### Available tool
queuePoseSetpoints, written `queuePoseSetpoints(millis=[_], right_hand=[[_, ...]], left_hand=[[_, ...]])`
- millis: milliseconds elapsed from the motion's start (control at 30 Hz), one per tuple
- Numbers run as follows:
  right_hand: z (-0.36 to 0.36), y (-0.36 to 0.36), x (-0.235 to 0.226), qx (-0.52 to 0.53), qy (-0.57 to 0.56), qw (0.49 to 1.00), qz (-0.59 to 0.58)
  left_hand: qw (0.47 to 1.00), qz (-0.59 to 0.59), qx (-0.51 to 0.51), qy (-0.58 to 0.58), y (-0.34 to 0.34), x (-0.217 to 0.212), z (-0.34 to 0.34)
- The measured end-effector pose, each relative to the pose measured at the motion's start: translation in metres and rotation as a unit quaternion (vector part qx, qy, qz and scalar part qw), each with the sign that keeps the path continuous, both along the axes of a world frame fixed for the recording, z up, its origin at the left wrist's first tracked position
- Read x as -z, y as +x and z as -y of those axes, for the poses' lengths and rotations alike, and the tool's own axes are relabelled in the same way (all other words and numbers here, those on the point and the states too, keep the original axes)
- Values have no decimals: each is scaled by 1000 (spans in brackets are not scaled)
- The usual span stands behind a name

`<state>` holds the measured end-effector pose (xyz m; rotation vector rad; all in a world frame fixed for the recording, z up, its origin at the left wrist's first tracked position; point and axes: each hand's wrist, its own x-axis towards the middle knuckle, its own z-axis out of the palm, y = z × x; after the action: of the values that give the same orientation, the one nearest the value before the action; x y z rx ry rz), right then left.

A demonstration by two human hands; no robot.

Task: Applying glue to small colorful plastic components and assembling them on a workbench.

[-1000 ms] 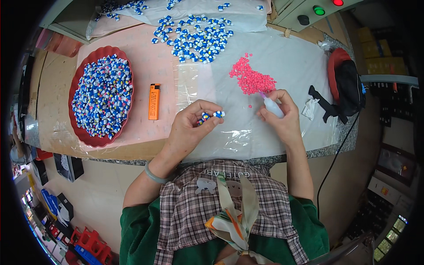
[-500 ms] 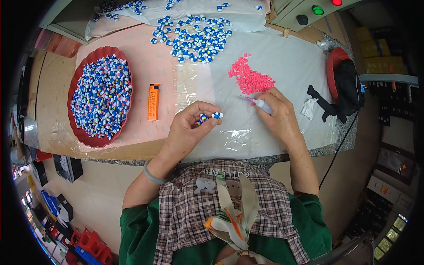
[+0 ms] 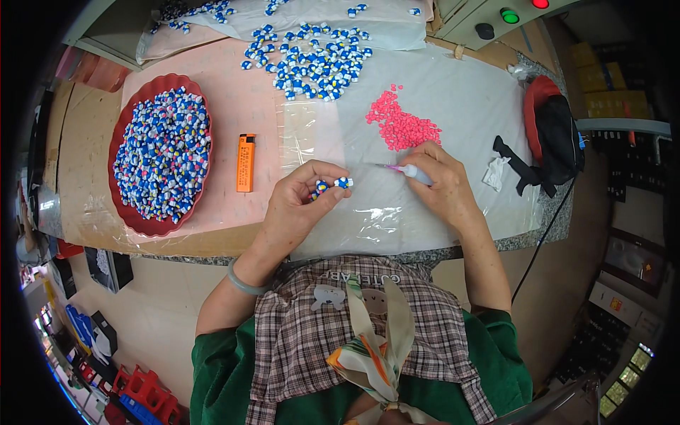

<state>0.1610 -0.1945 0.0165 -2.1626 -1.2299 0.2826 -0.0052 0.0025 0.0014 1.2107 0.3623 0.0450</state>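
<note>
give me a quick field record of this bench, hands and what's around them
left hand: pinches small blue and white pieces
right hand: holds a small white applicator bottle, tip pointing left
surface: clear plastic sheet over the table
pink bits: loose pile just beyond the right hand
red tray: heaped with blue and white pieces, far left
orange lighter: flat between tray and hands
</note>
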Motion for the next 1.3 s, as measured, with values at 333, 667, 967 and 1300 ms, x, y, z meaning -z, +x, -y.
queuePoseSetpoints(millis=[333,667,967,1300], right_hand=[[-5,3,-4,11,-13,1000,-16],[-5,-7,3,29,7,999,18],[-13,-26,-20,78,56,899,-428],[-23,-40,-10,112,72,809,-573]], left_hand=[[1000,1,-5,8,-1,2,0],[1000,-1,-4,11,-3,2,2],[994,14,30,109,0,1,13],[963,52,-6,263,4,-6,19]])
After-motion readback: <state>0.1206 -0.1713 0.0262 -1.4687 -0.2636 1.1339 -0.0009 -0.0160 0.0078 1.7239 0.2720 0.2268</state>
